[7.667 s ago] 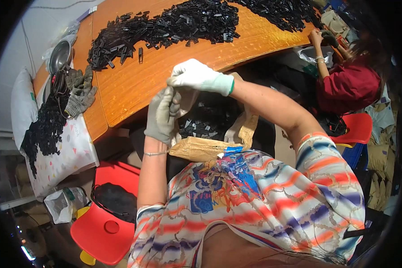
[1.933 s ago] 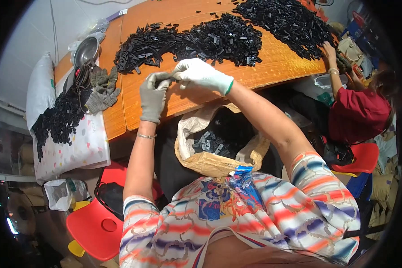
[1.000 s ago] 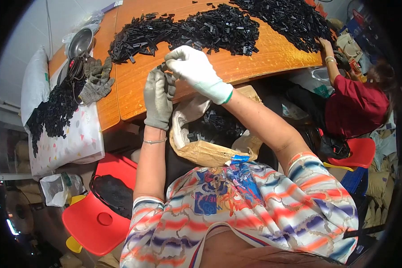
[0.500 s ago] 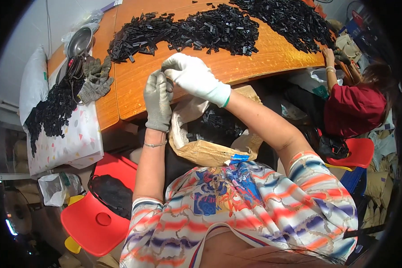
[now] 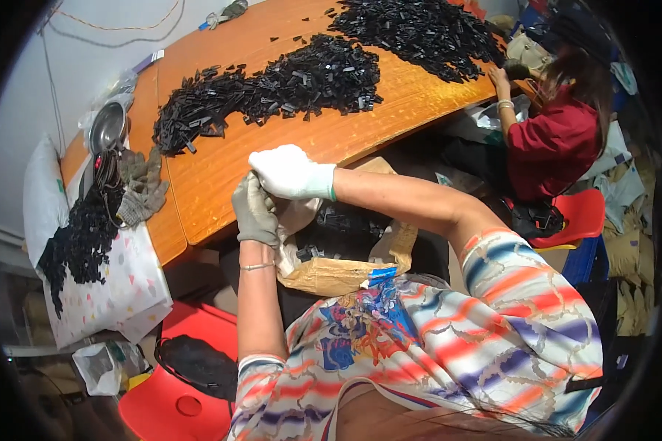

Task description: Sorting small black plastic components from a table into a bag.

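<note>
My left hand (image 5: 256, 213), in a grey-white work glove, is closed, its fingers curled. Against its fingertips presses my right hand (image 5: 290, 173), closed in a white glove with a green-edged cuff. Whatever the two may hold between them is hidden by the fingers. Both are above the near edge of an orange-brown table (image 5: 221, 187). Just below and right of them, an open paper sack (image 5: 329, 276) with a white lining rests at my lap, with small black pieces (image 5: 338, 226) inside. Beyond my hands lies a long heap of small flat black pieces (image 5: 301, 77).
Another black heap (image 5: 419, 37) covers the far right, where a co-worker in a red shirt (image 5: 555, 147) reaches to the table. At left are a metal bowl (image 5: 108, 126), grey gloves (image 5: 141, 187) and more black bits (image 5: 84, 242). A red chair (image 5: 169, 404) stands at lower left.
The view has swung, so the table and heaps sit further left and tilted. My hands remain together, with the right one now curled more tightly over the left fingertips.
</note>
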### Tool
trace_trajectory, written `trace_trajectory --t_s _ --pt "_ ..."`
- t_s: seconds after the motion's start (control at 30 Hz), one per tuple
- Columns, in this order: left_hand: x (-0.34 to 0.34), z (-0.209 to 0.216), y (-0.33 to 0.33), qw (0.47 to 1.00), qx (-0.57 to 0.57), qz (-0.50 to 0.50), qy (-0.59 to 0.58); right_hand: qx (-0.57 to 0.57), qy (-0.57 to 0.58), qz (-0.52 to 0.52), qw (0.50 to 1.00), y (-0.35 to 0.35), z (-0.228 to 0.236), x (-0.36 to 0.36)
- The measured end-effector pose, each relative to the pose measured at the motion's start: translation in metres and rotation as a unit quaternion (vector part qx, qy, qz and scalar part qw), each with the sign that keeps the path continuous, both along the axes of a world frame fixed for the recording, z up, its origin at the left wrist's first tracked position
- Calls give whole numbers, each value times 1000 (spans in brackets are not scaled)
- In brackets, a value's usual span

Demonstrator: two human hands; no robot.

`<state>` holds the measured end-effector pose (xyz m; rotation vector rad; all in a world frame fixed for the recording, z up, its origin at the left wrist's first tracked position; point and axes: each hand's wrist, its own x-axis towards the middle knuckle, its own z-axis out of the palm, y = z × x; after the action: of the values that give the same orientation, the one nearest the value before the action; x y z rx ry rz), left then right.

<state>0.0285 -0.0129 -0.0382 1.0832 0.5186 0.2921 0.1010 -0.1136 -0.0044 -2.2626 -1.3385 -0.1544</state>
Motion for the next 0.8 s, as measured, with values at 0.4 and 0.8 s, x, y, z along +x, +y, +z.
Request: trace_trajectory --t_s 0.4,0.8 --pt "16 28 -9 989 3 -137 -60 135 182 -159 961 -26 9 29" --pt "-16 -2 -27 955 -139 -250 -75 187 546 1 817 -71 -5 12"
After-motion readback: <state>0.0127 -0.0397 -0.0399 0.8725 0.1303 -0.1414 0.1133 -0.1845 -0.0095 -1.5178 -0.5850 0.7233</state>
